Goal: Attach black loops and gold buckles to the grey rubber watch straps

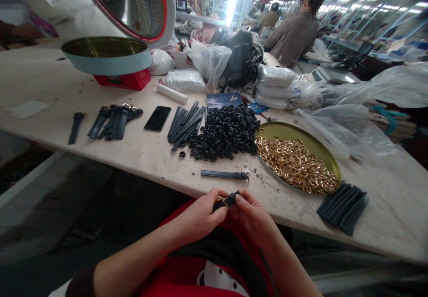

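Note:
Over my lap, just off the table's front edge, I hold a dark leather strap (230,200) with a gold buckle on it. My left hand (209,210) pinches the strap by the buckle end, thumb and fingers closed. On its other end my right hand (249,210) is closed, thumb on top; the fingers hide part of it. Beyond my hands another dark strap with a buckle (224,175) lies flat on the table. Behind that is a heap of small black leather loops (225,132). To its right, a round tin lid (312,138) holds many gold buckles (297,163).
Flat dark strips (187,123) and a black phone (158,118) lie left of the loops. Buckled straps (117,122) are grouped farther left. More dark straps (343,205) lie right of the lid. A fan (133,2), plastic bags (210,60) and a seated person (294,29) are behind.

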A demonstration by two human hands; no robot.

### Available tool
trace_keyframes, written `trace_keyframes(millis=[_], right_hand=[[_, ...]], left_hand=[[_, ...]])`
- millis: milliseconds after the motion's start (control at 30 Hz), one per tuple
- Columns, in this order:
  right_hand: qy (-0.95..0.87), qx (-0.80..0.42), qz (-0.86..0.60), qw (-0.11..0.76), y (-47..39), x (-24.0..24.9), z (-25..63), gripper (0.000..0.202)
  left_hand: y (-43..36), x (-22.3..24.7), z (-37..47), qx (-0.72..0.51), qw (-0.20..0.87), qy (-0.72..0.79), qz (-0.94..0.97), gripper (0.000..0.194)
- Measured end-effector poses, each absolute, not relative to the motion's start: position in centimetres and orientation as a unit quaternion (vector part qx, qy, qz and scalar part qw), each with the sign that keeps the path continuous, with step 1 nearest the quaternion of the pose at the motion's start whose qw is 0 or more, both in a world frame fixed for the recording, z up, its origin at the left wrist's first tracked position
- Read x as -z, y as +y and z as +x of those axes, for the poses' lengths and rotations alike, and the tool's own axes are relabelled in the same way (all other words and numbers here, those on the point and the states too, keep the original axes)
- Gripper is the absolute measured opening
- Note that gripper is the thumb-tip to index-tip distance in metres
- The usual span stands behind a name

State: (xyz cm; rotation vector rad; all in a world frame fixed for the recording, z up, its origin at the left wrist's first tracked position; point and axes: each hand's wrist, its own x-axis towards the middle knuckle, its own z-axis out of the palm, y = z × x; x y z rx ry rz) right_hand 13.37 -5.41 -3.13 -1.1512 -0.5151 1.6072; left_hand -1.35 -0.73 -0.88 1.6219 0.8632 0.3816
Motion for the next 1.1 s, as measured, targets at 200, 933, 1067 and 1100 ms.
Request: trace_keyframes(millis=[200, 933, 1067, 1100], right_hand=[[-0.307, -0.574, -0.552, 0.521, -5.3, 3.2, 12.6, 0.027], [-0.172, -0.732, -0.45, 0.482, -4.4, 4.9, 14.5, 0.029], [-0.292, -0.551, -0.604, 0.497, -4.9, 4.9, 14.3, 0.026], [-0.335, -0.501, -0.63, 0.49, -5.1, 4.9, 14.3, 0.025]], left_hand=[[0.2, 1.9, -1.4, -0.2, 0.583, 0.409, 0.673, 0.02], [2.3, 0.9, -0.9, -0.076, 0.549, 0.418, 0.719, 0.02], [1.6, 0.3, -1.2, -0.107, 0.627, 0.364, 0.68, 0.033], [1.4, 0.4, -1.3, -0.106, 0.64, 0.362, 0.67, 0.036]])
